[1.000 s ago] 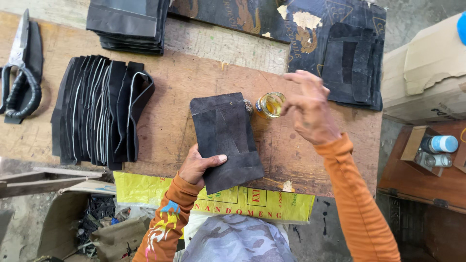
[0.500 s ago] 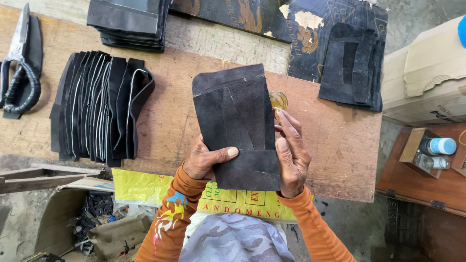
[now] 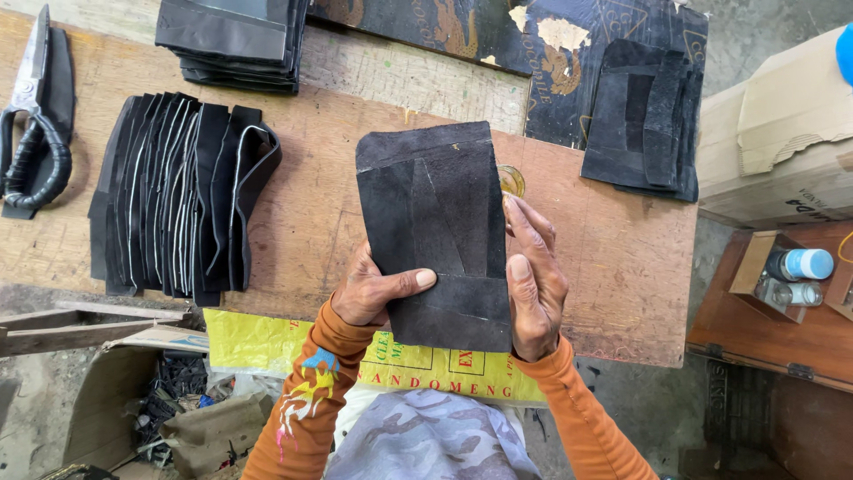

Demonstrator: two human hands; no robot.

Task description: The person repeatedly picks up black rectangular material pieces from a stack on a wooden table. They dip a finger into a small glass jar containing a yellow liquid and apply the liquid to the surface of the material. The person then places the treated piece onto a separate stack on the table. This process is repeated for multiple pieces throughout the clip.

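Change: since a second ago the black suede piece (image 3: 435, 231) has come up off the surface (image 3: 613, 258) into both hands; the right hand has left the small glass jar (image 3: 511, 180) and moved to the piece's right edge.
Left hand (image 3: 373, 289): fingers grasping the suede piece at its lower left edge, thumb laid flat across the front.
Right hand (image 3: 533, 276): fingers grasping the right edge, thumb pressed on the front, the rest behind.
Suede piece: held upright over the near middle of the surface, top edge tilted slightly away; seams or overlaps show on its face.
Jar: just behind the piece's right edge, mostly hidden, standing on the wood.
Left side: fanned row of black strips (image 3: 178, 191) lies well apart from the hands; scissors (image 3: 31, 133) at the far left edge.
Back edge: stack of black sheets (image 3: 231, 40) at upper left; smaller pile of black pieces (image 3: 644, 120) at upper right.
Open room: bare wood between the strips and the held piece, and to the right of the right hand up to the surface's edge.
Off the surface: cardboard box (image 3: 782, 133) at right.
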